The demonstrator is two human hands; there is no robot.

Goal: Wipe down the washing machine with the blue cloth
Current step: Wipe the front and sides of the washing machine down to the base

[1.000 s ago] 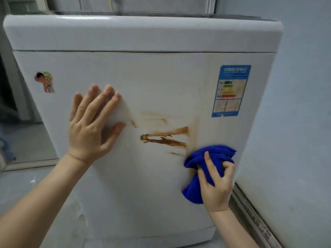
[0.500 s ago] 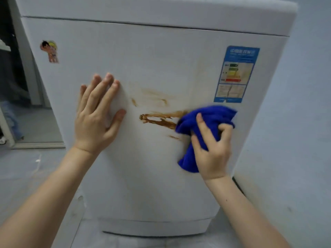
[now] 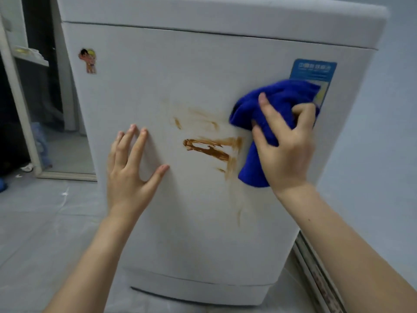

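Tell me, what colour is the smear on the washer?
Brown, rust-like; the smear shows best in the head view, left of the cloth.

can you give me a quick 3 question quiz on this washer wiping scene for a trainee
1. True or false: the left hand is holding the cloth.
2. Which thing does the cloth partly cover?
A. the cartoon sticker
B. the blue label
C. the dark brown stain
3. Fill in: the thickest brown streaks lie between the left hand and the ____ hand.

Key
1. False. The left hand lies flat and open on the washer; the right hand's grip is on the cloth.
2. B. The cloth overlaps the label's lower part and sits to the right of the dark stain.
3. right
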